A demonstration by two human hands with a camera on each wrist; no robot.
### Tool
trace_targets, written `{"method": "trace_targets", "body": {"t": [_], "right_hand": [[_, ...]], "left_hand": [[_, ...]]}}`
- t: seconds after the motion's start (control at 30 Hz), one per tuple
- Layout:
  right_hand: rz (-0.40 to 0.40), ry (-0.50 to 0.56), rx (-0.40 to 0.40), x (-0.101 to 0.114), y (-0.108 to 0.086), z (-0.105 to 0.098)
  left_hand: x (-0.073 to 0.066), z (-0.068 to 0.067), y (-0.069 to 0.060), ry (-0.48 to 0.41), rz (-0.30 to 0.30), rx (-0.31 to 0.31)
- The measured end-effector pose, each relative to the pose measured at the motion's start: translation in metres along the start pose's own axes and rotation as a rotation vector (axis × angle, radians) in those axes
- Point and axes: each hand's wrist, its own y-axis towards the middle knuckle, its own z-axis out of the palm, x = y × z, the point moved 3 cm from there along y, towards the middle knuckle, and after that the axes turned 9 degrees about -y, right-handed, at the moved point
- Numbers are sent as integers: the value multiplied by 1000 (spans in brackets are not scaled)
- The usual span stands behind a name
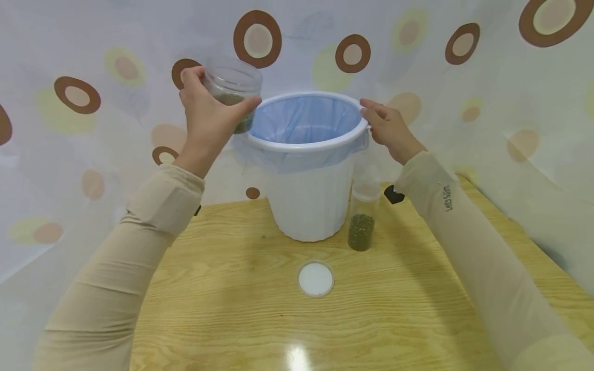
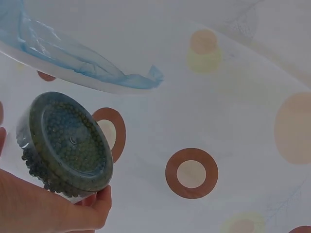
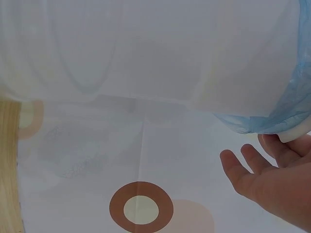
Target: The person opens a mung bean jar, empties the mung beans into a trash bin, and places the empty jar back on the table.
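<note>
My left hand [image 1: 209, 113] grips a clear round jar [image 1: 234, 77] partly filled with small green beans, beside the left rim of a white trash can [image 1: 308, 201]. In the left wrist view the jar's base [image 2: 75, 141] faces the camera, with beans gathered inside it. A thin blue bag [image 1: 301, 121] lines the can and folds over its rim. My right hand [image 1: 392, 129] pinches the can's right rim. In the right wrist view its other fingers [image 3: 238, 172] stick out loosely below the rim.
A tall clear jar [image 1: 362, 221] with green beans at its bottom stands right of the can on the wooden table [image 1: 223, 309]. A round white lid [image 1: 315, 279] lies in front of the can. Behind hangs a patterned white sheet [image 1: 297, 31].
</note>
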Motion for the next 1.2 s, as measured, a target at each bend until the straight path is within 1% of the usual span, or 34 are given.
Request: {"method": "trace_targets", "body": {"t": [0.17, 0.37, 0.53, 0.63, 0.87, 0.93, 1.0, 1.2], "right_hand": [[6, -10, -7, -2, 1, 0], [12, -16, -15, -3, 3, -1], [6, -5, -7, -3, 3, 0], [4, -3, -2, -2, 2, 0], [-14, -15, -1, -3, 0, 2], [-17, -21, -1, -3, 0, 2], [-19, -26, -1, -3, 0, 2], [-21, -28, -5, -2, -1, 2]], "left_hand": [[0, 5, 5, 104, 27, 8], [-3, 8, 11, 229, 54, 41], [-2, 13, 14, 272, 64, 56], [-1, 18, 15, 294, 98, 65], [1, 27, 16, 353, 234, 95], [1, 29, 17, 383, 260, 104], [0, 30, 18, 410, 275, 114], [1, 37, 19, 491, 290, 155]]}}
